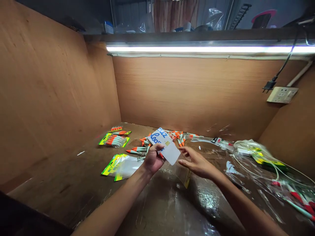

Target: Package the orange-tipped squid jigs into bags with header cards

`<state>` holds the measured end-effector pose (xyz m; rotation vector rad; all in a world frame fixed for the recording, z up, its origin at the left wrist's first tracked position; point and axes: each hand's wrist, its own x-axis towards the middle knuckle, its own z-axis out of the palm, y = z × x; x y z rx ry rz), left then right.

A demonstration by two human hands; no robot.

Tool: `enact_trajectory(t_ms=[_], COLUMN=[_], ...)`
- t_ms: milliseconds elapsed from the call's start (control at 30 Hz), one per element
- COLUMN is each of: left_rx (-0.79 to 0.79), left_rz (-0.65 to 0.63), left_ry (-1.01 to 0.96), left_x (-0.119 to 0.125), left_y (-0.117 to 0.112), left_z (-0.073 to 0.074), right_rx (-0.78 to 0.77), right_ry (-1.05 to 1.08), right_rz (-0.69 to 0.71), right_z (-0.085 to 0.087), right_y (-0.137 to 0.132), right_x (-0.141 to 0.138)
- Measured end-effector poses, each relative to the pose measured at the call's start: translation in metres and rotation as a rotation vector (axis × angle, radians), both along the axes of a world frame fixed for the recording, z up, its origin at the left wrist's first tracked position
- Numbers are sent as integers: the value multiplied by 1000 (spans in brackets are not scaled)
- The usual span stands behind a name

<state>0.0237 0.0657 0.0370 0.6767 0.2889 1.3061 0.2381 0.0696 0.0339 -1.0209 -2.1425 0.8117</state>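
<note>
"While the left hand (153, 160) is working over the bench (81, 190), what is it holding?"

"It is pinching a white card (171, 154) with blue lettering, thumb on top; the card is jutting out at one o'clock from that hand."

"How about the right hand (199, 163)?"

"That one is hovering at three o'clock from the left, thumb and fingers parted. I can't tell whether it is touching the clear sleeve (187, 181) beneath."

"What is lying around them?"

"Orange-tipped fishing lures (176, 134) are lying heaped at one o'clock, just beyond the card. BCT header bags (118, 164) are resting at nine o'clock from the left hand, a filled lure pack (116, 141) at ten."
</note>
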Motion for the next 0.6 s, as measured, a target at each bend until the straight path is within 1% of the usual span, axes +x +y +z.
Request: enact_trajectory(t_ms=[33, 67, 100, 133, 200, 233, 333, 400, 500, 600], left_rx=[-7, -8, -3, 6, 20, 24, 14, -12, -58, -68], left_rz=[25, 48, 68, 85, 112, 127, 181, 213, 230, 224], left_ry=[4, 5, 6, 6, 6, 9, 17, 13, 1, 2], left_x=[1, 2, 3, 4, 7, 8, 11, 12, 13, 14], left_y=[1, 1, 2, 2, 1, 0, -2, -3, -3, -2], left_z=[-1, -2, -4, -5, -8, -8, -8, -7, -7, -10], right_rx=[201, 354, 454, 512, 574, 596, 662, 710, 771, 786], right_ry=[-29, -54, -86, -120, -176, -194, -202, -206, -259, -294], right_rz=[-101, -161, -178, -169, -156, -172, -225, -216, -208, -228], right_z=[3, 6, 8, 8, 4, 0, -13, -18, -20, -20], right_y=[-7, -16, -25, -33, -45, -49, -51, -50, -52, -54], right_x=[-7, -14, -21, -28, -40, -44, -48, -48, -47, -49])
